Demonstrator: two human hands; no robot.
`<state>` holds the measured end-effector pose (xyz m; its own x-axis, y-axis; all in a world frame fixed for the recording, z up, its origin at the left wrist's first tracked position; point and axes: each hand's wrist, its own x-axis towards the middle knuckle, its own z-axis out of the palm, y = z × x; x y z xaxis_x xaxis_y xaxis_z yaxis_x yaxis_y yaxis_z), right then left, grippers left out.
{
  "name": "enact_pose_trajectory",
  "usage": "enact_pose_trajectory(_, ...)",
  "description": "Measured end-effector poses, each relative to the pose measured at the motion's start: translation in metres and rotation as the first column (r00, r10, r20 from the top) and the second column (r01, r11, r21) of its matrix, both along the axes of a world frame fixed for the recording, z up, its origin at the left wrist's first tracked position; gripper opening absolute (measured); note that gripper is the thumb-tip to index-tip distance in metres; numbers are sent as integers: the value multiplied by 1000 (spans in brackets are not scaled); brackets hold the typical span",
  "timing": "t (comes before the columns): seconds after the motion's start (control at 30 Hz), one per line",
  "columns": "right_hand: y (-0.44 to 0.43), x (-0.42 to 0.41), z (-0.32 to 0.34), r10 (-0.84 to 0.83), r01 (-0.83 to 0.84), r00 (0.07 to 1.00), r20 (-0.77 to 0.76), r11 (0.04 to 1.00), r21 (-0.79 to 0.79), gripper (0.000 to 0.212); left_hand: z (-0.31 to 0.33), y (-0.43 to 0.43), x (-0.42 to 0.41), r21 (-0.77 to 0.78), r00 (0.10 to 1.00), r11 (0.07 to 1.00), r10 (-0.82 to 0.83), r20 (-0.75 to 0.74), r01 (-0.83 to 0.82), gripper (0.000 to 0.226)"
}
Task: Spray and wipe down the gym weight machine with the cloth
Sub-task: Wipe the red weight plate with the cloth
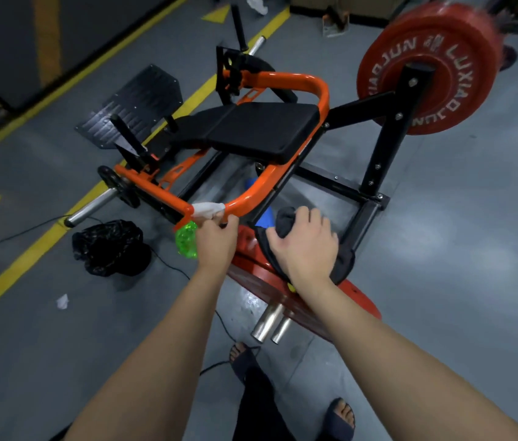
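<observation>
Nearest the viewer, the right hand is clenched on a dark cloth, which bunches above the knuckles and hangs down past the wrist over a red weight plate. Just left of it, the left hand is closed around a green spray bottle, the bottle lying under and left of the hand, its orange top close beneath the orange tube of the weight machine, where a white wrap sits. The machine's long axis runs from lower right to upper left, with its black padded bench at the centre and a second red plate beyond.
</observation>
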<state>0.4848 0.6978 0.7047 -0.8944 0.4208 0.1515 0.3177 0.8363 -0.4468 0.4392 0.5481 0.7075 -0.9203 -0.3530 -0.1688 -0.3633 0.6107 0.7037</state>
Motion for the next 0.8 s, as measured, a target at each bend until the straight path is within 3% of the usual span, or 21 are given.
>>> enact_pose_trajectory(0.13,-10,-7,9,113,-112,994,12,992,-65,57,1,12,18,-85,999,996,32,-9,-32,32)
enact_pose_trajectory(0.23,0,12,7,287,-287,958,-18,955,-76,55,-5,29,31,-145,991,988,-70,-116,52,39)
enact_pose_trajectory(0.33,27,57,-9,306,-313,947,-96,947,-69,51,-14,49,38,-137,987,988,-86,-138,67,37)
enact_pose_trajectory(0.47,86,116,-48,88,-130,984,-154,949,-287,35,-21,69,48,-126,988,990,-80,-133,63,51)
enact_pose_trajectory(0.57,113,123,-66,-162,181,983,81,836,-519,28,-27,74,57,-170,972,984,-89,-217,52,50)
enact_pose_trajectory(0.63,120,103,-68,-253,362,928,274,789,-496,32,-30,77,58,-213,963,977,-72,-261,15,46)
enact_pose_trajectory(0.67,119,92,-64,-268,389,910,318,817,-426,38,-32,78,58,-230,955,973,-72,-288,4,40)
enact_pose_trajectory(0.73,107,73,-47,-258,348,921,291,881,-321,47,-25,80,61,-234,939,972,-90,-331,11,32)
enact_pose_trajectory(0.8,87,57,-29,-207,269,956,208,902,-337,49,-24,78,57,-213,951,977,-74,-301,8,35)
